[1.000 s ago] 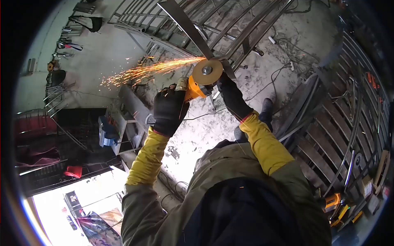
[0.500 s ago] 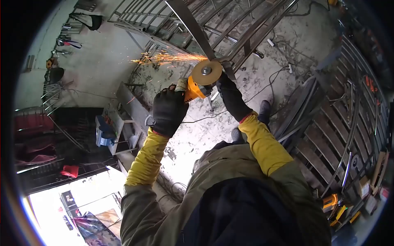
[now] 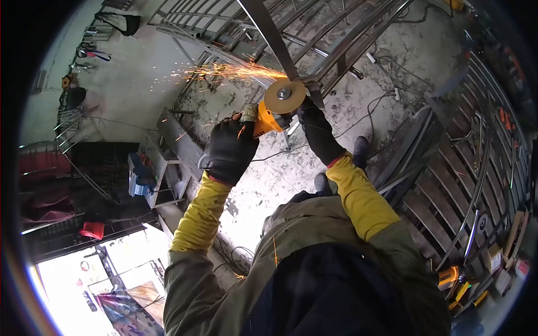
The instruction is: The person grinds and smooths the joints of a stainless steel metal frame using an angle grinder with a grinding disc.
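Note:
An orange angle grinder (image 3: 268,122) with a tan disc (image 3: 284,96) is held out in front of me. Its disc meets the end of a flat metal bar (image 3: 270,36), and orange sparks (image 3: 235,71) stream off to the left. My left hand (image 3: 232,148), in a black glove, is wrapped around the grinder's body. My right hand (image 3: 318,131), also gloved in black, is closed at the other side of the grinder's head; the disc partly hides its fingertips.
Welded metal frames (image 3: 330,50) stand beyond the grinder. A cable (image 3: 370,112) runs over the stained floor. Slatted metal panels (image 3: 448,185) lie at right, near another orange power tool (image 3: 448,275). An open wooden box (image 3: 168,176) stands at left.
The grinder and bar have shifted slightly in view. The spark stream is bigger, and stray sparks now show near my left hand and my clothing. Both hands keep their hold.

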### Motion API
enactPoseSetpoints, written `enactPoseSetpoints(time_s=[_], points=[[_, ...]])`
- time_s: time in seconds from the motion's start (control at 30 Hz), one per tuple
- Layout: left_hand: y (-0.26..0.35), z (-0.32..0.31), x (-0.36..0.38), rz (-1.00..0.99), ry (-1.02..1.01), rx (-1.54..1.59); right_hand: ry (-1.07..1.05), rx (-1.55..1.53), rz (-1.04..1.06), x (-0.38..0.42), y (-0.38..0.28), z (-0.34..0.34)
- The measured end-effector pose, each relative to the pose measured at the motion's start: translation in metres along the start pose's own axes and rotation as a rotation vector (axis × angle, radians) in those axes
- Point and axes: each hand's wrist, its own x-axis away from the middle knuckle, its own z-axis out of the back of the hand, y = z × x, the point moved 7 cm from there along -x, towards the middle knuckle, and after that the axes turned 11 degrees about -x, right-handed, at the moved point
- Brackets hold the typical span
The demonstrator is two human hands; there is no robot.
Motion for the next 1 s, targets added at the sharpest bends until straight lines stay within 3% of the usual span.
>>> enactPoseSetpoints(time_s=[0.1, 0.17, 0.23, 0.33, 0.4, 0.53, 0.63, 0.7, 0.73, 0.8, 0.83, 0.9, 0.93, 1.0], points=[[0.001, 0.004, 0.0, -0.043, 0.081, -0.051, 0.083, -0.141, -0.136, -0.001, -0.035, -0.007], [0.004, 0.013, -0.001, -0.087, 0.155, -0.114, 0.042, -0.119, -0.163, -0.003, -0.022, -0.003], [0.002, 0.004, -0.006, -0.039, -0.001, -0.044, 0.002, -0.098, -0.193, -0.001, -0.011, -0.005], [0.002, 0.008, -0.007, 0.004, -0.013, 0.016, 0.03, -0.316, -0.182, 0.003, 0.003, -0.003], [0.002, 0.01, -0.006, -0.037, 0.027, 0.0, 0.01, -0.128, -0.134, 0.002, 0.001, -0.001], [0.0, 0.01, 0.0, -0.09, 0.14, 0.075, 0.055, -0.195, -0.248, 0.007, 0.008, 0.0], [0.001, 0.003, -0.001, -0.085, 0.061, -0.011, 0.044, -0.184, -0.091, 0.011, 0.002, 0.001], [0.001, 0.001, 0.0, -0.061, 0.051, -0.006, -0.001, 0.264, 0.077, 0.007, -0.013, 0.001], [0.0, 0.0, 0.001, -0.039, 0.04, -0.002, 0.0, 0.264, 0.076, 0.005, -0.017, -0.001], [-0.002, -0.002, 0.0, -0.042, 0.018, 0.035, -0.004, 0.148, -0.202, 0.0, -0.002, -0.003], [-0.003, -0.003, -0.001, -0.043, -0.004, 0.071, -0.003, 0.148, -0.201, 0.0, -0.004, -0.003], [-0.003, -0.001, -0.001, -0.036, 0.032, 0.081, -0.002, 0.315, 0.042, -0.001, -0.022, -0.003], [-0.004, 0.002, -0.001, -0.028, 0.066, 0.091, -0.002, 0.316, 0.044, -0.002, -0.022, -0.003], [-0.003, 0.005, -0.004, -0.028, 0.056, 0.047, 0.04, 0.062, -0.412, 0.0, 0.011, -0.002]])
